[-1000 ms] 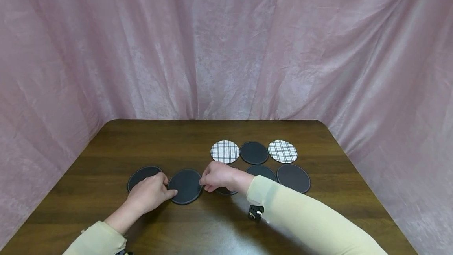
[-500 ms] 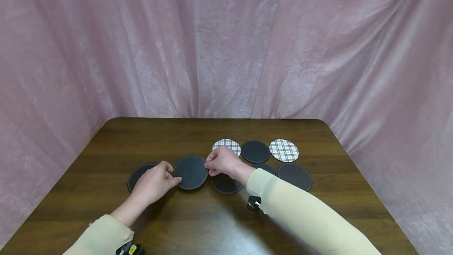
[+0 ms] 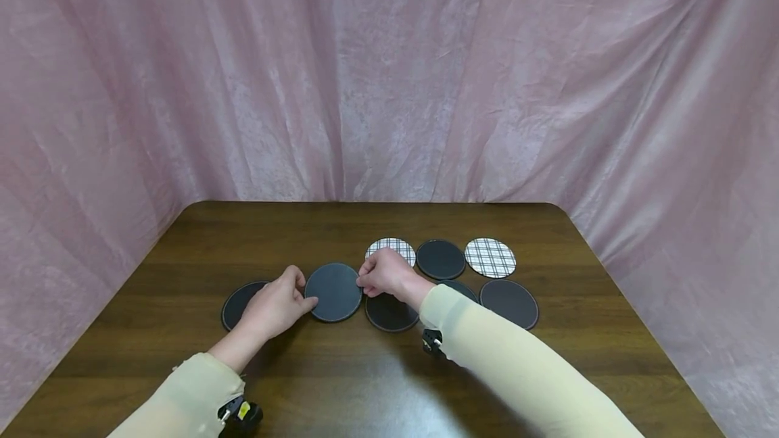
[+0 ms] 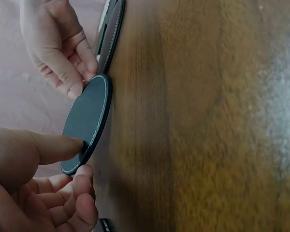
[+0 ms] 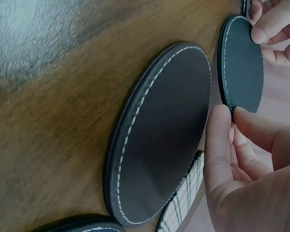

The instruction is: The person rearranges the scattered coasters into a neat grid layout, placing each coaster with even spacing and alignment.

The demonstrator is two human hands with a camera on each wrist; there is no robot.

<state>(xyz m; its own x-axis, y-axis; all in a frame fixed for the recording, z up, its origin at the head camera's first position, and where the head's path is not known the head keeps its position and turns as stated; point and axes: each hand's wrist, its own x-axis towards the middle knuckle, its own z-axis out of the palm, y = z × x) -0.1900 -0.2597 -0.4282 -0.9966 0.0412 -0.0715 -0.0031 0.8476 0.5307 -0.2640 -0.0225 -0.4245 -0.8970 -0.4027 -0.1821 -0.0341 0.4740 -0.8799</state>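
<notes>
My left hand (image 3: 276, 306) pinches the left edge of a dark round coaster (image 3: 333, 293) with white edge stitching. On the opposite edge, my right hand (image 3: 389, 272) pinches it between thumb and fingers. In the left wrist view the held coaster (image 4: 87, 113) looks tilted, its face partly towards that camera. A dark coaster (image 3: 240, 304) lies on the table, partly hidden behind the left hand. Under and beside the right hand lies a brownish-black coaster (image 3: 391, 315), close to the held one; the right wrist view shows this stitched coaster (image 5: 166, 130) large.
On the wooden table (image 3: 341, 384), more coasters lie to the right: plaid (image 3: 490, 257), black (image 3: 441, 259), dark grey (image 3: 508, 303), and two partly covered by the right hand and arm, one plaid (image 3: 391, 245), one dark (image 3: 459, 288). A pink curtain (image 3: 389, 86) hangs behind.
Both hands have moved the pinched coaster away from the body and slightly right. The brownish-black coaster under the right hand shows more fully now, while the far-left plaid one is more covered.
</notes>
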